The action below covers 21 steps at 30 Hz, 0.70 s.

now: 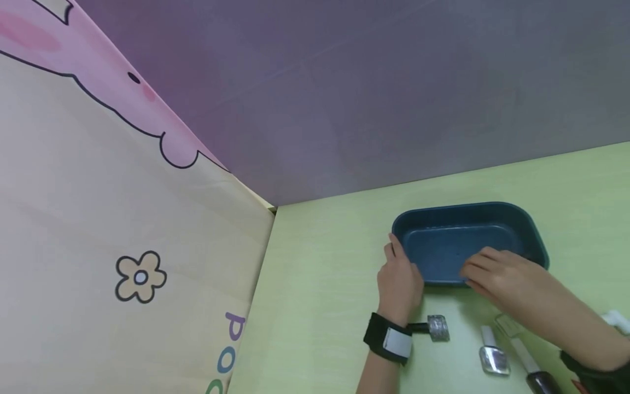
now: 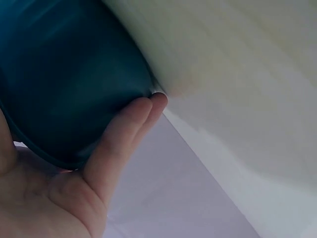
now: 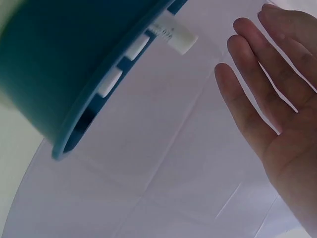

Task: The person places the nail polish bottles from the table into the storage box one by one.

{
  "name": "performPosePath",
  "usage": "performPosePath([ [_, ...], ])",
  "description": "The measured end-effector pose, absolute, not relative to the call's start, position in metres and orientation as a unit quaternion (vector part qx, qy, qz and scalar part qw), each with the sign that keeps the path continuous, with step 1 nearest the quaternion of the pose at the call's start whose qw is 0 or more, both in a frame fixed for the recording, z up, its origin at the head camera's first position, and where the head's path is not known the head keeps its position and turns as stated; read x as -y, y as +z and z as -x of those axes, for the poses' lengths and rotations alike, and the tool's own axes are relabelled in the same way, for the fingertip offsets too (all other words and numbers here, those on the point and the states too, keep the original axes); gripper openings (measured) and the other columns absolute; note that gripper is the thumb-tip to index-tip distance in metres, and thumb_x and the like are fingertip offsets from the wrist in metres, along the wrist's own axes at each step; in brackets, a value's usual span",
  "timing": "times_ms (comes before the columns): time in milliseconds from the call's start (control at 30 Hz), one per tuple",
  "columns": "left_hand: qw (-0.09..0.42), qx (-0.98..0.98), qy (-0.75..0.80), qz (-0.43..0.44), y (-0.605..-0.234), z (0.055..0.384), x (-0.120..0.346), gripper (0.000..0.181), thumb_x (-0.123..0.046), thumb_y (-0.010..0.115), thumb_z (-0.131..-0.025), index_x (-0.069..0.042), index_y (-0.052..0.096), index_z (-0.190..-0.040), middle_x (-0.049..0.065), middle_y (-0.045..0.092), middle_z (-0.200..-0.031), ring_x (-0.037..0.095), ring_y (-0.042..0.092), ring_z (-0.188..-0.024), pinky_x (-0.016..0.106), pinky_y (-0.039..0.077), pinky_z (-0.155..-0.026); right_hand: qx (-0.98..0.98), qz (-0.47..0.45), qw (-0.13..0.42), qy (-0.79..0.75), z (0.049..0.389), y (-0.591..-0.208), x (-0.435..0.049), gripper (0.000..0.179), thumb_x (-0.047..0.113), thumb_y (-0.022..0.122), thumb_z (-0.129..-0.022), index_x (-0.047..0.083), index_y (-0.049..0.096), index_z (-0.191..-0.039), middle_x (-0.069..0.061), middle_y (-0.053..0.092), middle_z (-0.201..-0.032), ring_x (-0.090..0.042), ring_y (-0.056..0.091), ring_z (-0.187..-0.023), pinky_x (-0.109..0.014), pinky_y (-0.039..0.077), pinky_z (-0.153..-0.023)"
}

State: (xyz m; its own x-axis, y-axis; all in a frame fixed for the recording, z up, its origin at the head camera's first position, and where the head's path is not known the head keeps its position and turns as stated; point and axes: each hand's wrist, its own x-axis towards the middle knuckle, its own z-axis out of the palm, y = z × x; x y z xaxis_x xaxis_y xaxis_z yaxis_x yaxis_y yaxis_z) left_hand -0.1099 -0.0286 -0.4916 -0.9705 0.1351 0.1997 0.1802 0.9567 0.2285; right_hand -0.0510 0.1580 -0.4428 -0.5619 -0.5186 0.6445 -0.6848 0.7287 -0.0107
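Observation:
A deep teal tray (image 1: 443,246) with rounded corners sits on the light green table. My left hand (image 1: 398,282) holds its near left corner; in the left wrist view the fingers (image 2: 119,141) lie along one side wall and the thumb is at the left edge. Over the near right part of the tray is my right hand (image 1: 499,273), hiding some of the rim and inside. In the right wrist view this hand's fingers (image 3: 260,84) are extended and slightly spread, beside the tray wall, with nothing in them. White cylindrical caps (image 3: 176,34) poke past the tray's rim there.
On the table in front of the tray lie a glittery silver nail polish bottle (image 1: 438,328) with a black cap, a silver one (image 1: 494,358) with a white cap and a dark one (image 1: 543,382). A white item (image 1: 615,320) is at the right edge. Behind stands a grey-purple wall (image 1: 374,109).

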Motion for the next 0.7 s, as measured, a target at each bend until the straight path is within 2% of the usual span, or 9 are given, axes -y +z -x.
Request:
performPosePath([
  [167, 0.098, 0.983, -0.127, 0.088, -0.489, 0.109, 0.031, 0.067, -0.021, 0.061, -0.095, 0.000, 0.034, -0.152, 0.011, 0.055, -0.134, 0.007, 0.036, -0.044, 0.022, 0.031, -0.042, 0.871, -0.354, 0.318, 0.122, 0.048, -0.444, -0.147, 0.075, 0.039, 0.007, -0.108, 0.012, 0.071, -0.081, 0.002, 0.067, -0.079, -0.017, 0.059, -0.074, -0.032, 0.052, -0.060],
  [233, 0.095, 0.982, -0.132, 0.091, -0.488, 0.109, 0.032, 0.067, -0.021, 0.061, -0.095, 0.001, 0.033, -0.152, 0.011, 0.055, -0.134, 0.008, 0.036, -0.044, 0.022, 0.031, -0.043, 0.874, -0.361, 0.304, 0.115, 0.047, -0.444, -0.144, 0.046, 0.032, 0.039, -0.108, 0.011, 0.072, -0.083, 0.001, 0.068, -0.080, -0.018, 0.060, -0.075, -0.033, 0.053, -0.062],
  [300, 0.089, 0.982, -0.136, 0.093, -0.487, 0.109, 0.033, 0.067, -0.021, 0.061, -0.096, 0.000, 0.033, -0.153, 0.012, 0.054, -0.135, 0.008, 0.036, -0.043, 0.022, 0.031, -0.042, 0.878, -0.367, 0.286, 0.110, 0.045, -0.445, -0.140, 0.015, 0.023, 0.069, -0.092, 0.011, 0.072, -0.083, 0.001, 0.068, -0.080, -0.019, 0.060, -0.075, -0.034, 0.054, -0.063],
  [333, 0.084, 0.983, -0.136, 0.095, -0.487, 0.110, 0.034, 0.067, -0.021, 0.060, -0.096, 0.000, 0.032, -0.153, 0.011, 0.054, -0.135, 0.009, 0.035, -0.043, 0.022, 0.030, -0.042, 0.880, -0.371, 0.276, 0.107, 0.045, -0.445, -0.138, 0.010, 0.018, 0.079, -0.081, 0.011, 0.072, -0.083, 0.001, 0.068, -0.080, -0.018, 0.060, -0.074, -0.034, 0.054, -0.063],
  [400, 0.075, 0.983, -0.137, 0.097, -0.486, 0.111, 0.036, 0.068, -0.021, 0.060, -0.096, -0.001, 0.031, -0.154, 0.011, 0.054, -0.135, 0.009, 0.035, -0.043, 0.023, 0.030, -0.042, 0.886, -0.373, 0.255, 0.101, 0.043, -0.445, -0.133, 0.032, 0.009, 0.089, -0.057, 0.013, 0.072, -0.083, 0.002, 0.068, -0.080, -0.016, 0.060, -0.074, -0.033, 0.054, -0.064],
  [700, 0.066, 0.982, -0.132, 0.115, -0.484, 0.114, 0.042, 0.064, -0.020, 0.058, -0.097, -0.001, 0.032, -0.153, 0.012, 0.055, -0.134, 0.013, 0.042, -0.045, 0.024, 0.034, -0.044, 0.893, -0.390, 0.211, 0.075, 0.035, -0.448, -0.112, 0.036, -0.002, 0.086, -0.057, 0.014, 0.070, -0.085, 0.003, 0.067, -0.082, -0.016, 0.058, -0.078, -0.033, 0.054, -0.066],
])
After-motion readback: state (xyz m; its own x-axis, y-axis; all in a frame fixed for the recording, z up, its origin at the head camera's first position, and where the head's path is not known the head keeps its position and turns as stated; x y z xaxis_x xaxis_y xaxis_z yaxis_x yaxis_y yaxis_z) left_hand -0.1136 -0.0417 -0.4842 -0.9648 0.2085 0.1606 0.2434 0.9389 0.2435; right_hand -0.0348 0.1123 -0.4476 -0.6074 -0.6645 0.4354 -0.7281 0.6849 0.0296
